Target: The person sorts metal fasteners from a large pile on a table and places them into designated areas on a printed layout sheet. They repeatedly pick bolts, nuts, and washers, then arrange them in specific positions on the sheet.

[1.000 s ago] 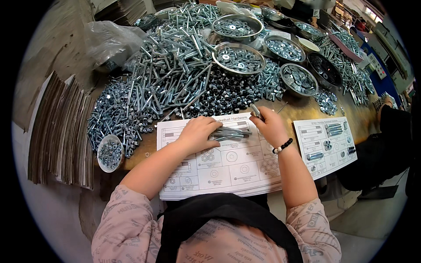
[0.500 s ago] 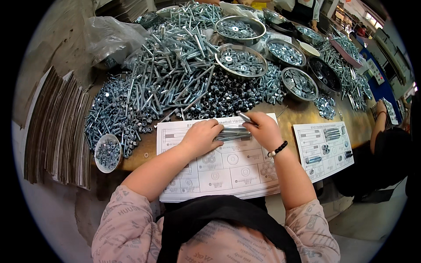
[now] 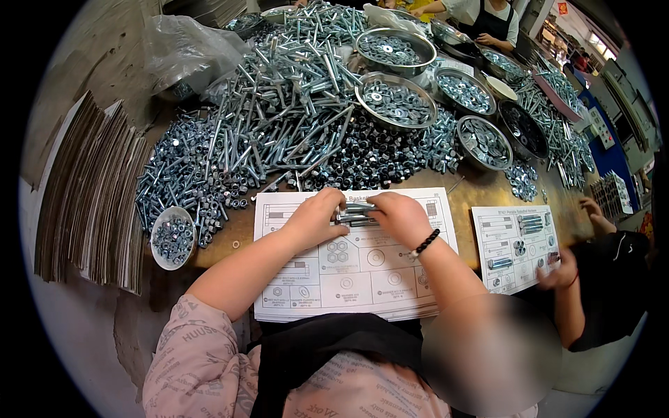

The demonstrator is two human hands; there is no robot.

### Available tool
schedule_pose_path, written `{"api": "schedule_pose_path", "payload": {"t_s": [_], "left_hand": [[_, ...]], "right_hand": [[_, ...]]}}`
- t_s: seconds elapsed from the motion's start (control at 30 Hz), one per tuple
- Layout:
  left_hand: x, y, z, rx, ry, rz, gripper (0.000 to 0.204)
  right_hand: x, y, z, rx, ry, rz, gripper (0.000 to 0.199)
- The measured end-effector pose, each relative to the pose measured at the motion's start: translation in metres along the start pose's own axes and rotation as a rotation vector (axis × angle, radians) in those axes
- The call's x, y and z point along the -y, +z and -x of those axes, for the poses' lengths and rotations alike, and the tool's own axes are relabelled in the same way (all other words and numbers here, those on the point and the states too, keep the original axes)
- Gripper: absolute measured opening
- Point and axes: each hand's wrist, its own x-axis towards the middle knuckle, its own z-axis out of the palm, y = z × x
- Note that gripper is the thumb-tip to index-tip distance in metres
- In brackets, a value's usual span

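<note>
Several long silvery bolts [image 3: 358, 215] lie side by side in a bundle on the upper part of a printed sheet [image 3: 362, 292]. My left hand [image 3: 320, 220] is closed at the bundle's left end, its thumb and fingers at the bolt ends. At the other end my right hand [image 3: 401, 219] curls over the bolts, its fingertips partly hidden behind them. The sheet tops a stack of paper and carries outline drawings of bolts, nuts and washers. Just beyond my hands is a heap of dark-centred nuts [image 3: 376, 157].
A large pile of loose bolts [image 3: 286, 111] covers the table's back. Steel bowls of washers [image 3: 396, 101] stand right of it, a white bowl of nuts [image 3: 173, 238] at the left. Cardboard sheets [image 3: 90, 202] stack far left. A co-worker's hand [image 3: 559, 270] is beside a second sheet [image 3: 512, 268].
My right hand has come left and down onto the bolts; the bolt it held raised now lies low with the bundle. The co-worker's arms have moved toward the second sheet.
</note>
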Motion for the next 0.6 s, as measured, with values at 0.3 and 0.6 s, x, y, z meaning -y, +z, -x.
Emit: {"api": "schedule_pose_path", "payload": {"t_s": [0.3, 0.6], "left_hand": [[-0.02, 0.009, -0.015, 0.126, -0.014, -0.088, 0.048], [-0.015, 0.007, -0.006, 0.038, 0.059, -0.11, 0.056]], "right_hand": [[0.023, -0.042, 0.012, -0.134, 0.171, -0.466, 0.018], [-0.015, -0.011, 0.035, -0.117, -0.253, 0.046, 0.014]]}}
